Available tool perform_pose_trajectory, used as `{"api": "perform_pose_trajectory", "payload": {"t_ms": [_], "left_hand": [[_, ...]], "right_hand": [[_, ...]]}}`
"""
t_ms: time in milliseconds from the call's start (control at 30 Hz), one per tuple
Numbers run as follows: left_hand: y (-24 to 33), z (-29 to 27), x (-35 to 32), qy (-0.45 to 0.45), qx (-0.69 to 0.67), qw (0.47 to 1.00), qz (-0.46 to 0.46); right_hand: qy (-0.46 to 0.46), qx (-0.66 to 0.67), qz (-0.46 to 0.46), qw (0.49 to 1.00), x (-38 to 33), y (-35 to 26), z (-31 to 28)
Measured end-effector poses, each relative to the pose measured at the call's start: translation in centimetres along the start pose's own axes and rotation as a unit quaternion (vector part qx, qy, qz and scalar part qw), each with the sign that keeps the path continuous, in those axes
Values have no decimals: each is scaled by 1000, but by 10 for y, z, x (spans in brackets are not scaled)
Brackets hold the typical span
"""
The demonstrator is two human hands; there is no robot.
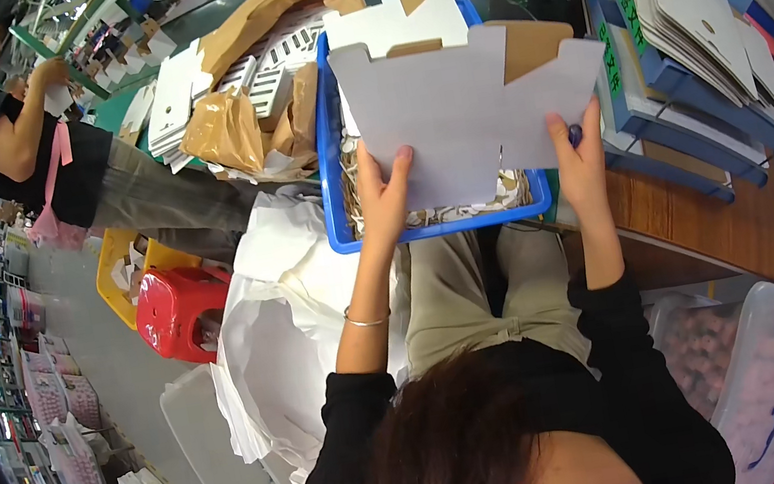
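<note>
Just beyond the person's light khaki trousers (447, 298), the left hand (385, 197) and right hand (581, 145) hold up one flat white card blank (429, 124), notched along its top, with a brown patch at the upper right. It spans the space above a blue tray (443, 228). The left fingers pinch its left side and the right fingers its lower right, both thumbs on the near face; a small dark object (576, 135) at the right fingers is too small to identify. Because the grips lie near the edges, an uneven pull could bend the blank or tear it at a notch. Should one hand slacken, it could swing into the loose scraps (512, 190) in the tray and get scuffed. What supports the tray is hidden; a knock from below might tip it. Behind the blank, a second white card piece (398, 22) shows at the tray's far end, where a forward push could shift it. To the right, a blue rack (632, 92) holds more sheets (691, 21). Farther left, brown paper (224, 136) crowds a pile of white cards (176, 103) that might slide if brushed. Farthest, upper left, a co-worker (23, 148) stands in black.
</note>
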State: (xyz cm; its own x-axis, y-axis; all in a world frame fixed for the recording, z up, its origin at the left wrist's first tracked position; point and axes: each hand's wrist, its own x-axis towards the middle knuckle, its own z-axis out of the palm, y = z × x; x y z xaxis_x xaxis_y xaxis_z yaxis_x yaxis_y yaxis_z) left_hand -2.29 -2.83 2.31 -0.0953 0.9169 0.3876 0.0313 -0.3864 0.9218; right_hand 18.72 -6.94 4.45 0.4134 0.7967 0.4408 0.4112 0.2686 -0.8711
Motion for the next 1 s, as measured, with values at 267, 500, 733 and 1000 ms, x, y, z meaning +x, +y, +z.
{"api": "perform_pose_trajectory", "payload": {"t_ms": [267,500,733,1000], "left_hand": [[-11,11,9,50,100,990,-91],[-22,23,4,65,130,986,-78],[-20,18,4,74,163,981,-73],[-22,16,6,105,173,975,-92]], "right_hand": [[57,94,-133,985,-20,-43,-46],[-5,43,-188,981,-67,-24,-2],[21,21,-190,981,-73,-16,22],[-27,-22,-204,978,-64,-24,32]]}}
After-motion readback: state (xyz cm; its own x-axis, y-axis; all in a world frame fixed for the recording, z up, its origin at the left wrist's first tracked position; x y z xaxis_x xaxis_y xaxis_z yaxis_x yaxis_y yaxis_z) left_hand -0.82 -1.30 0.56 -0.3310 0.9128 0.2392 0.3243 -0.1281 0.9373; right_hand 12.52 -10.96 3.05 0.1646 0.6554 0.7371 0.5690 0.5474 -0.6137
